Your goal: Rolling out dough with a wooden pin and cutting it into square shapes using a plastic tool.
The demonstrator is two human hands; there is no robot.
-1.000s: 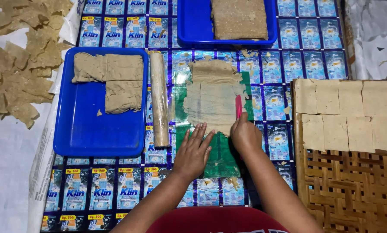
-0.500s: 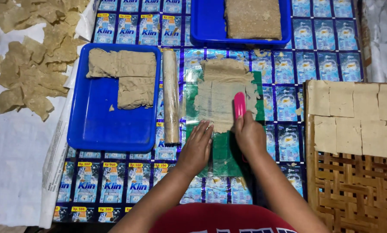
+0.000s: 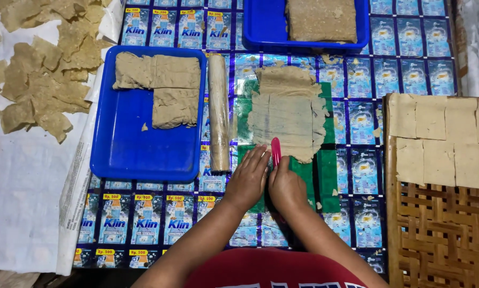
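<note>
Two bare hands meet at the near edge of a thin, flattened sheet of tan dough point(image 3: 288, 112) lying on a green plastic mat point(image 3: 329, 176) over a table covered with printed blue sachet sheeting point(image 3: 410, 53). From left: torn tan wafer pieces point(image 3: 36, 69) lie on white paper point(image 3: 20, 197); a blue rectangular plastic tray point(image 3: 138, 154) carries thick slabs of raw dough point(image 3: 162, 88); a dough-coated cylindrical rolling pin point(image 3: 218, 112) lies just beside the mat. The left hand point(image 3: 247, 178) rests with fingers extended and flat, pinning mat and sheet edge. The right hand point(image 3: 286, 188) has fingers curled around a pink-handled cutter point(image 3: 275, 151), its tip touching the sheet. Judged step: cutting the sheet into squares; the next stroke calls for a steady, straight cut with the sheet held still. At right, cut pale squares point(image 3: 442, 138) lie on a woven bamboo rack point(image 3: 437, 234).
</note>
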